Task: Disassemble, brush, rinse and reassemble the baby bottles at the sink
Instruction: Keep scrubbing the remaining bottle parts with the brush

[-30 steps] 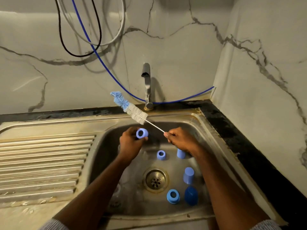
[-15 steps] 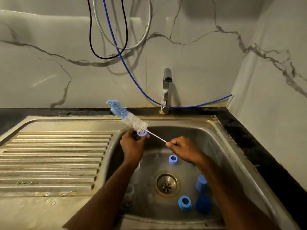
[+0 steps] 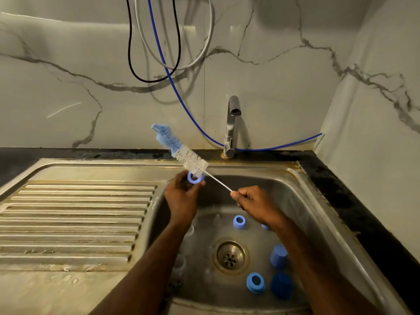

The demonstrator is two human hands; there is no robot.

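My left hand [image 3: 181, 196] grips a blue bottle ring [image 3: 194, 177] over the sink's left wall. My right hand [image 3: 254, 202] pinches the thin wire handle of a bottle brush [image 3: 181, 151]; its white and blue bristles rise up and left, just above and behind the ring. In the basin lie another blue ring [image 3: 239, 221], a third ring [image 3: 256, 283], a light blue cap [image 3: 278, 255] and a darker blue cap [image 3: 281, 285]. Clear bottle bodies [image 3: 181, 264] lie dimly under my left forearm.
The steel sink [image 3: 302, 201] has a drain [image 3: 230, 255] in the middle and a ribbed draining board [image 3: 72, 219] on the left. A tap [image 3: 231, 126] stands behind, shut off. Cables and a blue hose [image 3: 172, 85] hang on the marble wall.
The view has swung left, so sink and tap sit further right. The brush bristles came down close to the ring in my left hand and stay touching its top.
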